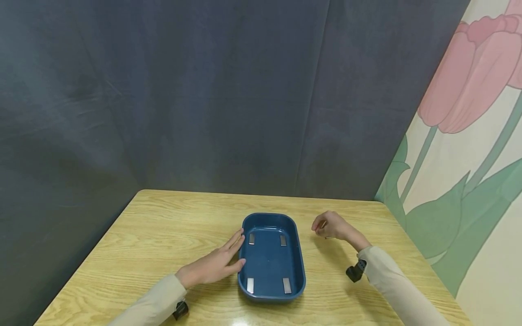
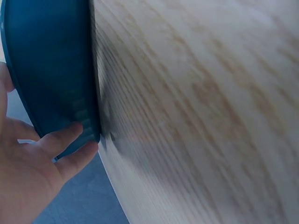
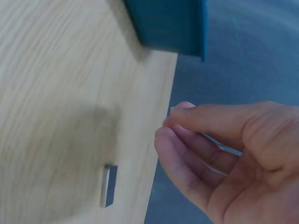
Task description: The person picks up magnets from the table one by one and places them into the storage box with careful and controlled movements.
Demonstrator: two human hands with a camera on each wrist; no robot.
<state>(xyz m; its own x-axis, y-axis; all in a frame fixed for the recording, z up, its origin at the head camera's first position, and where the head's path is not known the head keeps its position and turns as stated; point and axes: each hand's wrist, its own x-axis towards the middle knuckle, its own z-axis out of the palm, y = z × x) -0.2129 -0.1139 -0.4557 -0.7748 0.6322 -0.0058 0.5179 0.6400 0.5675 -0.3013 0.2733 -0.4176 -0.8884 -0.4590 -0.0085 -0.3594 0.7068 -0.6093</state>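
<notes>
I am resting my left hand [image 1: 214,266] flat, fingers straight, against the left wall of one blue tray [image 1: 272,294] sitting mid-surface. Four small metal strips [image 1: 251,239] are lying inside it, one near each corner. My right hand [image 1: 332,225] is hovering right of the tray, its grip pinching a thin metal strip [image 3: 223,146]. One more strip [image 3: 109,185] is lying on the wooden surface [image 1: 142,235] just beneath that hand.
</notes>
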